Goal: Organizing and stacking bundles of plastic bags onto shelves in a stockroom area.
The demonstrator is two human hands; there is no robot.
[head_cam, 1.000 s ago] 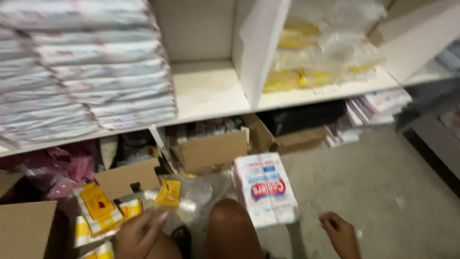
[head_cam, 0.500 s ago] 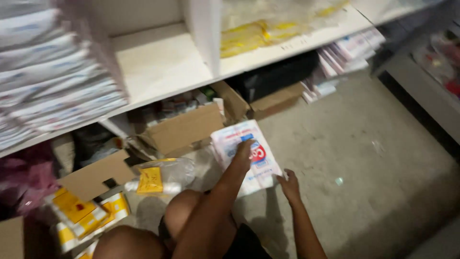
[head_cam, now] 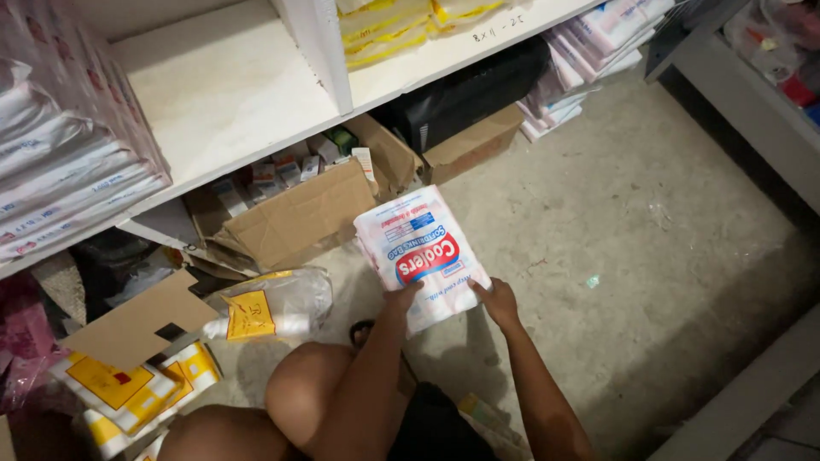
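A white plastic pack (head_cam: 421, 253) with red and blue print is held up over the concrete floor, tilted, in front of the shelf. My left hand (head_cam: 401, 299) grips its near lower edge. My right hand (head_cam: 498, 300) holds the lower right corner. My bare knee (head_cam: 303, 394) sits below the left arm.
An open cardboard box (head_cam: 290, 213) of small cartons sits under the white shelf (head_cam: 231, 94). A clear bag with a yellow label (head_cam: 269, 306) and yellow-white packs (head_cam: 128, 388) lie at left. Stacked white packs (head_cam: 60, 171) fill the left shelf. A grey ledge (head_cam: 752, 102) runs along the right.
Both hands have taken hold of the white pack and lifted it off the floor; a second ago they were apart from it. The view has swung to the right.
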